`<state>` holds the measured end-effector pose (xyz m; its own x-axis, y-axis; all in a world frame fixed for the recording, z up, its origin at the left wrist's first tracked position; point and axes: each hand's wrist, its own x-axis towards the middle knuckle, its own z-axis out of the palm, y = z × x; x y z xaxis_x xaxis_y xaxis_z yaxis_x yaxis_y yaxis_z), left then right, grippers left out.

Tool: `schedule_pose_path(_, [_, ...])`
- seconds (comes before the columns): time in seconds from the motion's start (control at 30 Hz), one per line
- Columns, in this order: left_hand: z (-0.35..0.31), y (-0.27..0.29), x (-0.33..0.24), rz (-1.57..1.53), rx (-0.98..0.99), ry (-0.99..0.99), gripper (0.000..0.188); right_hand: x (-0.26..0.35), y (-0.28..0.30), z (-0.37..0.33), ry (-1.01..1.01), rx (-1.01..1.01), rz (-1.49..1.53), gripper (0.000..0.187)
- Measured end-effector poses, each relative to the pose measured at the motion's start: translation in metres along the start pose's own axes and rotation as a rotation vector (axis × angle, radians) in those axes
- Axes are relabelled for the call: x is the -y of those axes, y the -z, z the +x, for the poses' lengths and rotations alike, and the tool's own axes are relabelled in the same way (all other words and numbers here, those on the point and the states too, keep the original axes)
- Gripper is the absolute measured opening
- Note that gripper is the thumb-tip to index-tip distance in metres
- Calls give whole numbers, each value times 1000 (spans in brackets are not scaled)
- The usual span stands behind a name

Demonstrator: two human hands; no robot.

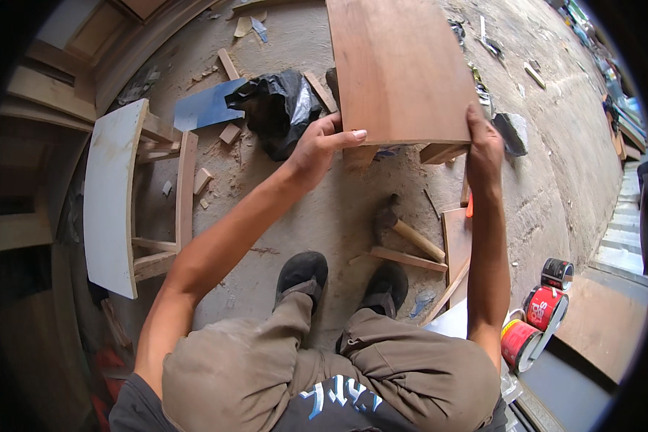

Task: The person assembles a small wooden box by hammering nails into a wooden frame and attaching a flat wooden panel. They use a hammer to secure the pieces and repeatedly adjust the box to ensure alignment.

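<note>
In front of me a wide reddish-brown wooden board (407, 72) stretches away, with wooden pieces showing under its near edge. My left hand (322, 147) grips its near left corner, thumb along the top and fingers at the side. At the near right corner my right hand (484, 144) holds the side edge, thumb on top and the other fingers mostly hidden. A hammer (414, 234) with a wooden handle lies on the floor between my feet and the board. Close to its handle rests a thin wooden strip (409, 259).
A white-topped wooden frame (111, 198) stands at the left. Beyond my left hand lie a black plastic bag (277, 108) and a blue panel (205, 106). Several cans (543, 308) sit at the lower right. A grey block (513, 133) is beside my right hand; wood scraps litter the floor.
</note>
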<state>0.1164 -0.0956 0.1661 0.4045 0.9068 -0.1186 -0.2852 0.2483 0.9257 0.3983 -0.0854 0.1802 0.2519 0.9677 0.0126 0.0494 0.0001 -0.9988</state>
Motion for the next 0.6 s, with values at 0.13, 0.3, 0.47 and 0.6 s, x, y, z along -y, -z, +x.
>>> schedule_pose_path(0.13, [-34,-5,-45,14,6,-97,54,72,-3,-30,-19,75,17,49])
schedule_pose_path(0.3, [-114,8,-109,69,-90,-118,62,111,-32,-82,35,242,214,48])
schedule_pose_path(0.47, [-184,24,-126,308,-194,-170,74,96,-72,-96,91,482,446,39])
schedule_pose_path(0.6, [-198,60,-121,274,-387,-149,69,84,-119,-89,40,572,434,40])
